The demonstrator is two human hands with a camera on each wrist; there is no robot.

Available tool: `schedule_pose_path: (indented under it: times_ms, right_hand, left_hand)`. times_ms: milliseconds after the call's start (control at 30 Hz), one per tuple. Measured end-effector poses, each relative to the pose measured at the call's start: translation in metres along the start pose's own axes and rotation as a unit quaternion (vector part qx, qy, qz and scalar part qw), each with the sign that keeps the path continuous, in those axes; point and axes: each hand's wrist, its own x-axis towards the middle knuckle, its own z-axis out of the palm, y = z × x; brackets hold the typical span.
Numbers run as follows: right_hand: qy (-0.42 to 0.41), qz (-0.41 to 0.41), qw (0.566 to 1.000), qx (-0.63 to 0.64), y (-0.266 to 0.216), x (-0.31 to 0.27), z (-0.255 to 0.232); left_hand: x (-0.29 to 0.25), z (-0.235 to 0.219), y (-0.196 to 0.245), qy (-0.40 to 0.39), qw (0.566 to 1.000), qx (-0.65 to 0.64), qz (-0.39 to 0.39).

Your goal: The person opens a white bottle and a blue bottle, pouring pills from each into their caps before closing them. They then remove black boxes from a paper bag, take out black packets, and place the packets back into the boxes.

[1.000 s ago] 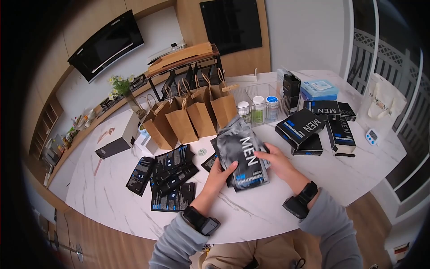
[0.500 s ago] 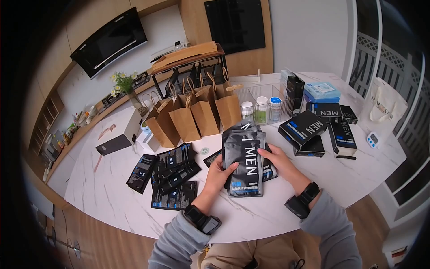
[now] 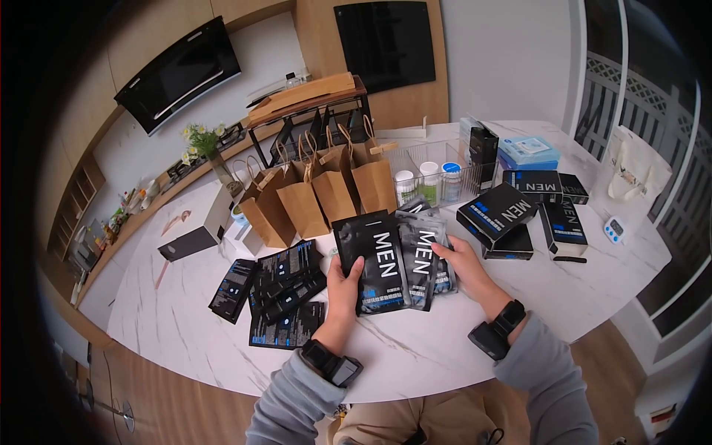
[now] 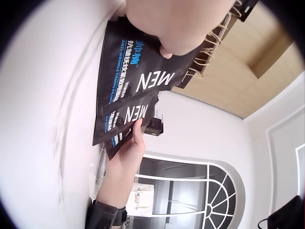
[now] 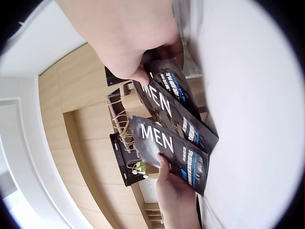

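Observation:
My left hand (image 3: 342, 293) grips a black eye patch sachet (image 3: 377, 285) marked MEN, thumb on its front. To its right, my right hand (image 3: 466, 267) pinches a small fan of similar sachets (image 3: 420, 285), thumb across the front and the fingers partly hidden behind. In the head view the left sachet overlaps the fan's edge. The right wrist view shows the sachets (image 5: 167, 112) spread with their lower edges close over the white tabletop. More black sachets (image 3: 289, 278) lie in a loose pile, back sides up, left of my left hand.
Brown paper bags (image 3: 300, 200) stand in a row behind the sachets. Beside them a clear divided organizer (image 3: 475, 174) holds several bottles. Black MEN boxes (image 3: 498, 211) are stacked at right, near a small timer (image 3: 614, 230) and a white bag (image 3: 634, 167). A white-and-black box (image 3: 194, 230) sits at left.
The sachets were held together in one stack between both hands. The front one slid lower, then my left hand moved left with it, while the right hand kept the others, now fanned.

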Motion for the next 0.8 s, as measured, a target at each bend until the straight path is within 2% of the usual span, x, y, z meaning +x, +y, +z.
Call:
schedule_pose_path:
  times_ms: [333, 433, 500, 600, 733, 800]
  right_hand:
    - [0.009, -0.001, 0.997, -0.080, 0.000, 0.000, -0.002]
    - [0.009, 0.012, 0.995, -0.103, 0.001, 0.001, -0.005]
    - [0.005, 0.014, 0.995, -0.098, 0.000, 0.001, -0.004]
    - [-0.001, 0.011, 0.997, -0.081, 0.000, 0.001, -0.003]
    - [-0.014, 0.005, 0.999, -0.036, 0.003, 0.003, -0.003]
    - [-0.020, -0.004, 0.999, -0.026, 0.001, 0.001, 0.000]
  left_hand:
    - [0.003, -0.001, -0.001, -0.023, 0.999, -0.023, 0.013]
    - [0.003, -0.004, -0.001, -0.029, 0.998, -0.044, -0.024]
    - [0.002, -0.005, 0.000, -0.032, 0.996, -0.052, -0.064]
    - [-0.001, -0.001, 0.004, -0.031, 0.993, -0.081, -0.081]
    - [0.000, -0.001, 0.001, -0.024, 0.991, -0.104, -0.085]
    - [0.002, -0.004, -0.006, -0.024, 0.994, -0.073, -0.078]
